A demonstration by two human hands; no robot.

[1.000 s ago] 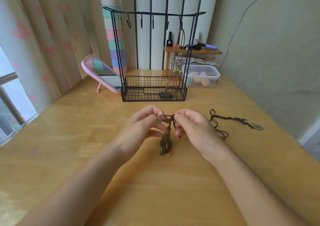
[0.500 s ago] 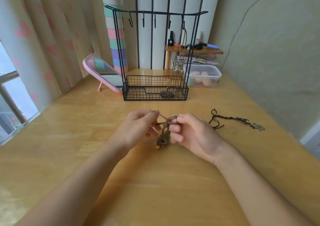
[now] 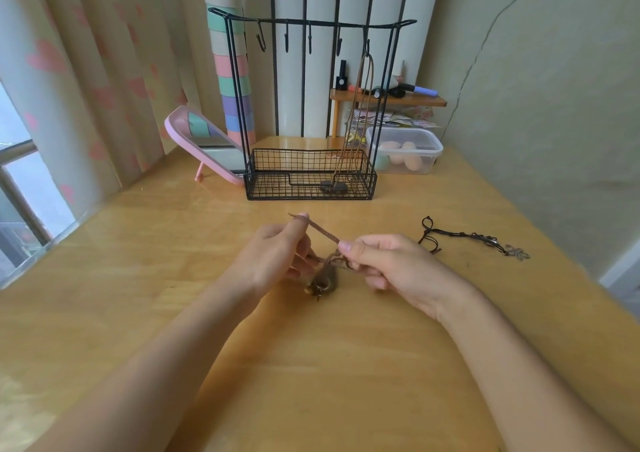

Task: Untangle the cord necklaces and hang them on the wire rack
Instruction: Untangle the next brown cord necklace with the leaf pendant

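The left hand (image 3: 273,261) and the right hand (image 3: 391,264) both pinch the tangled brown cord necklace (image 3: 323,235) over the near wooden table (image 3: 138,278), while far off the hanging brown necklace (image 3: 363,105) dips into the basket of the black wire rack (image 3: 308,160).

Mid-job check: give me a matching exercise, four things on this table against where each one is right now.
Things:
1. brown cord necklace
2. black cord necklace
3. tan cord necklace
4. pink mirror

Places:
A. lying on the table, neither hand on it
B. hanging from the wire rack, on its rightmost hook
C. stretched between the left hand and right hand
D. propped tilted, left of the rack

Pairs: 1-C, 2-A, 3-B, 4-D
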